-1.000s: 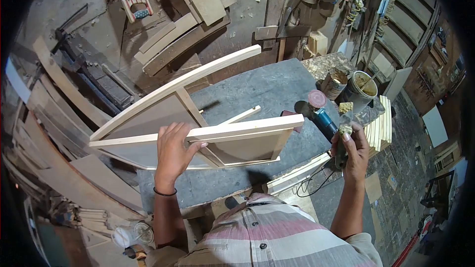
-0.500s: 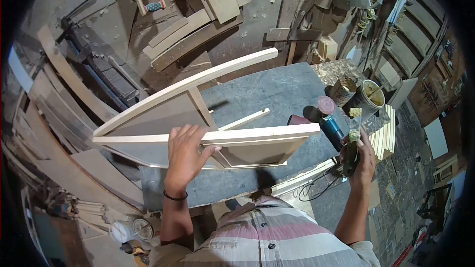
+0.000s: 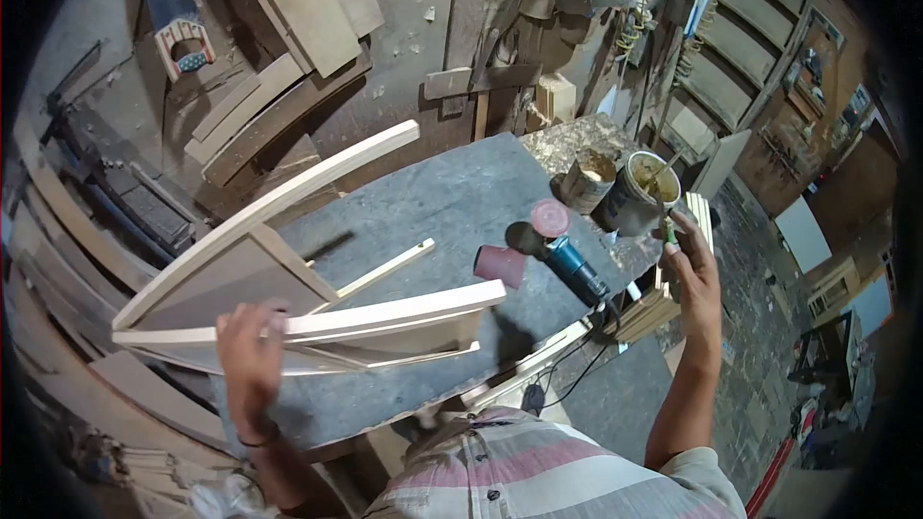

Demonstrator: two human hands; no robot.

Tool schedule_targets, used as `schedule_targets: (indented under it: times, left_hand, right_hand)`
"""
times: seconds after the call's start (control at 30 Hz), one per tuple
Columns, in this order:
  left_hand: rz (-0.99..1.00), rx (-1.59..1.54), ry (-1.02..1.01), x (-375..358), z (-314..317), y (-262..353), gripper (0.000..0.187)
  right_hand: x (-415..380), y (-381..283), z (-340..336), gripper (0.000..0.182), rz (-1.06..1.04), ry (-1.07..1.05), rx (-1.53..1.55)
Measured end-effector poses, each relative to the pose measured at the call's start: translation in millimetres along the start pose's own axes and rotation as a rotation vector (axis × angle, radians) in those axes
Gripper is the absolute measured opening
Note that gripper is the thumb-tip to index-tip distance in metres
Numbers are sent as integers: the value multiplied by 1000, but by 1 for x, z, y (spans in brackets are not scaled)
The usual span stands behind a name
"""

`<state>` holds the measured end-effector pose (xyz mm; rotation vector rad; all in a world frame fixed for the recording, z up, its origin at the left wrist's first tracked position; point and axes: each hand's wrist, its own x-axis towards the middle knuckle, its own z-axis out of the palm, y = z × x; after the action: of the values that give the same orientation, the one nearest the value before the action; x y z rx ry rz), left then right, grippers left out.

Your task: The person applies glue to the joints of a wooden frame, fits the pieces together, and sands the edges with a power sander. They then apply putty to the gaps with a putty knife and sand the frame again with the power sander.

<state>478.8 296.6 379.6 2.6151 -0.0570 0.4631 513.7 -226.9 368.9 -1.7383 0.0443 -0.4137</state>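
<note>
My left hand (image 3: 252,351), slightly blurred, wraps round the front rail of a pale wooden frame (image 3: 404,311). The frame has curved rails and thin panels, and stands tilted on the grey worktable (image 3: 423,197). In my right hand (image 3: 696,269), closed fingers grip a slim tool with a green part (image 3: 670,234), apparently a putty knife. Its tip reaches the rim of a bucket (image 3: 630,210) of yellowish paste, from which a stick protrudes. My fingers hide most of the tool.
A blue power tool (image 3: 577,271) with a pink round disc (image 3: 550,218) lies on the table beside a pink cup-like piece (image 3: 498,267). A stained tin (image 3: 587,183) stands by the bucket. Curved boards (image 3: 279,115) lean behind, and a cable (image 3: 582,375) hangs at the front edge.
My right hand has risen to the bucket with the tool; the yellowish lump seen on it earlier no longer shows. My left hand has slid along the rail towards its left end. The view has shifted right.
</note>
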Motion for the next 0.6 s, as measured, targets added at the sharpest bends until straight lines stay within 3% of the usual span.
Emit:
schedule_targets:
  times: [0.13,0.2,0.37,0.43,0.47,0.53,0.57,0.6]
  left_hand:
    - [-140,15,85,12,21,-6,43]
    - [-443,-152,106,19,22,7,59]
    - [-439,-152,225,26,33,-15,65]
    - [-428,147,208,30,35,6,67]
    - [-463,141,218,30,35,7,67]
    - [-479,126,179,31,35,1,70]
    - [-500,108,147,31,33,-2,73]
    - [-530,97,145,32,31,-3,73]
  right_hand:
    - [76,42,-73,37,-61,-39,6]
    - [114,69,-98,33,-33,-59,17]
    - [206,136,-120,38,-60,-145,-20]
    - [230,134,-128,38,-54,-140,-98]
    - [241,139,-135,38,-52,-139,-93]
    - [260,154,-151,35,-276,11,-294]
    - [266,158,-159,35,-267,9,-294]
    - [271,159,-165,35,-156,-28,-508]
